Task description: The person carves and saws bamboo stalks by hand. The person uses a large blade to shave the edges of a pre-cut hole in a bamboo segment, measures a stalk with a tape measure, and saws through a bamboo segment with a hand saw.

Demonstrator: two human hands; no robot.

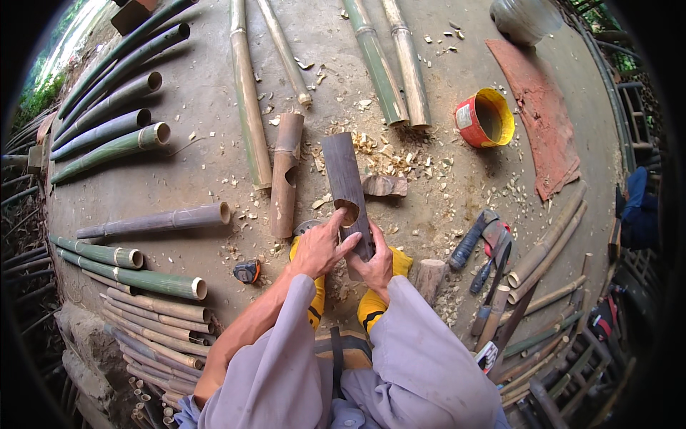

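A dark brown bamboo tube (pixel 340 163) with a cut-out opening in its side is held over the ground in front of me. My right hand (pixel 376 266) is closed around its near end, thumb along the side. My left hand (pixel 319 247) touches the edge of the opening with its index finger, its thumb stretched apart. Beyond and left of it lies a shorter brown bamboo tube (pixel 286 182) with a similar side notch. A small wood block (pixel 385 186) sits just right of the held tube.
Yellow boots (pixel 371 309) are beneath my hands. Pale wood chips (pixel 389 159) litter the ground. A tape measure (pixel 247 272) lies left; a dark-handled tool (pixel 468 243) and a red-yellow bucket (pixel 486 120) are right. Green bamboo poles (pixel 114 154) line the left side.
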